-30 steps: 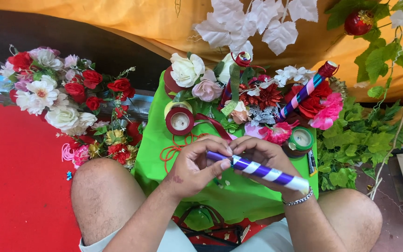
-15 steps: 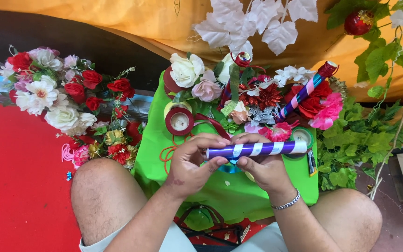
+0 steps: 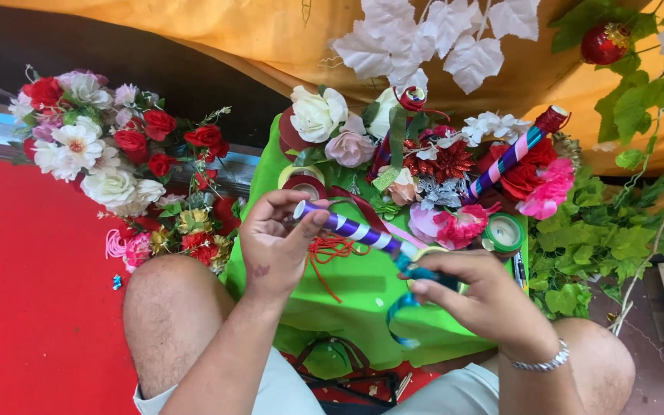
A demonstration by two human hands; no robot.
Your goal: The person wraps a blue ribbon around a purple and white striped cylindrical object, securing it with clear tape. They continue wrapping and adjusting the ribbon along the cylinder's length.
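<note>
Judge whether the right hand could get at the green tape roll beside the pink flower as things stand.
Probably yes: the green tape roll lies uncovered just beyond the right hand, with nothing between, but that hand is busy gripping the striped stick and teal ribbon.

A flower heap lies left of the cloth; more flowers lie on its far end, leaves right of it.
</note>
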